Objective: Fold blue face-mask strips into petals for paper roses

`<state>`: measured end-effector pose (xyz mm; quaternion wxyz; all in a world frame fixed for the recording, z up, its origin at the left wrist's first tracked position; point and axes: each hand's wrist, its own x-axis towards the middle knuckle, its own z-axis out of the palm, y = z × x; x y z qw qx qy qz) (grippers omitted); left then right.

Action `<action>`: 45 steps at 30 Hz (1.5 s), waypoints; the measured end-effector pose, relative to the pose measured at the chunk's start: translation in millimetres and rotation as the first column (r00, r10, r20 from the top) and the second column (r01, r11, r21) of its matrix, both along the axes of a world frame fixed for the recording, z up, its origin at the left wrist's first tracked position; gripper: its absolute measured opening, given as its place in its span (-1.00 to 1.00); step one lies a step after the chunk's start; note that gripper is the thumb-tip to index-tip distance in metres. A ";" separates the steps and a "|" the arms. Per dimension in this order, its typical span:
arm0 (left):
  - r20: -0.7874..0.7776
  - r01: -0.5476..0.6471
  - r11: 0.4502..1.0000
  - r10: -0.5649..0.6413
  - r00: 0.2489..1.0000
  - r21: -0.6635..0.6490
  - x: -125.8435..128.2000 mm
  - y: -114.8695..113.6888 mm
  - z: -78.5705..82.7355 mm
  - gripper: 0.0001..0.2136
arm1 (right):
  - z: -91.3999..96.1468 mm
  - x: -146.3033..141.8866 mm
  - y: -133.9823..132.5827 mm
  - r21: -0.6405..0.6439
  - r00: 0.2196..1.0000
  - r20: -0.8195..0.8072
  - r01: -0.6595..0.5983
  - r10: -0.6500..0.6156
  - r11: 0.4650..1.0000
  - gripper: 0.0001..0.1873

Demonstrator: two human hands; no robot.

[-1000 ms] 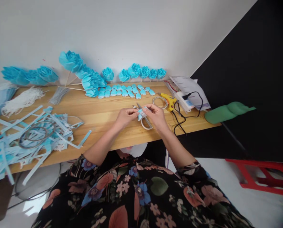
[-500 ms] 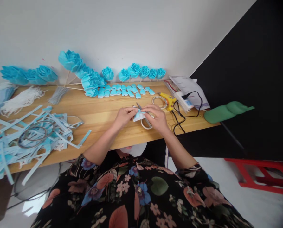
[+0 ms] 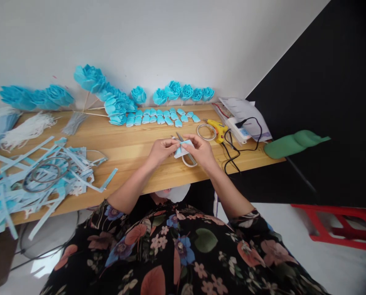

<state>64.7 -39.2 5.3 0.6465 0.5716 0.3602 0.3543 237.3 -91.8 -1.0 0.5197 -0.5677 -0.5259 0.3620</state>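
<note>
A small light-blue and white fabric piece is pinched between my two hands above the wooden table. My left hand grips its left edge with thumb and fingertips. On the right side, my right hand holds it with the thumb lying across its face. A pair of scissors lies on the table just beneath, partly covered by the piece and my right hand. Behind my hands, several folded blue petals are laid out in rows.
Blue fabric flowers on sticks lean against the wall. Cut strips are heaped at the left. A tape roll, a yellow glue gun with cable, a power strip and a green bottle-like object are at the right.
The fabric piece has turned and now shows more of a flat pale face. My right thumb has shifted onto it, while both hands stay in nearly the same place.
</note>
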 end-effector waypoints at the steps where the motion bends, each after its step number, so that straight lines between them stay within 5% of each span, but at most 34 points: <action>1: -0.001 0.003 1.000 -0.003 1.000 -0.003 0.4 0.1 -0.1 -0.76 | -1.2 -0.7 1.0 -0.004 1.000 -0.002 0.007 -0.007 1.000 -0.64; 10: -0.027 -0.003 0.999 0.002 1.000 -0.037 -0.2 0.0 -0.8 -0.75 | 9.8 -9.3 -6.4 0.202 0.925 0.352 0.076 -0.145 0.976 -0.93; 15: 0.008 -0.024 0.995 0.024 1.000 -0.097 -1.1 0.6 -1.5 -0.75 | 5.4 -2.5 -8.8 0.338 0.863 0.495 -0.084 -0.101 0.937 -0.77; 23: 0.043 0.000 0.994 0.005 0.999 -0.108 -1.4 -0.6 0.9 -0.66 | 4.6 0.6 -9.7 0.360 0.859 0.503 -0.111 -0.092 0.926 -0.74; 28: 0.028 -0.034 0.995 0.037 0.999 -0.091 -1.3 0.3 0.7 -0.68 | 7.3 0.2 -10.6 0.267 0.898 0.439 -0.110 -0.019 0.957 -0.77; 32: 0.048 -0.088 0.992 0.092 0.995 -0.092 -0.4 0.9 -0.4 -0.74 | 8.2 0.7 -11.7 0.080 0.992 0.111 -0.068 0.058 0.994 -0.64; 35: 0.052 -0.090 0.992 0.095 0.994 -0.089 0.4 0.5 -0.2 -0.78 | 5.4 -0.8 -10.4 -0.036 0.992 -0.118 -0.045 0.041 0.998 -0.48; 45: 0.041 -0.092 0.995 0.093 0.995 -0.040 0.5 0.3 1.4 -0.73 | -2.9 -10.1 -3.3 -0.066 0.985 -0.170 -0.053 0.041 0.996 -0.56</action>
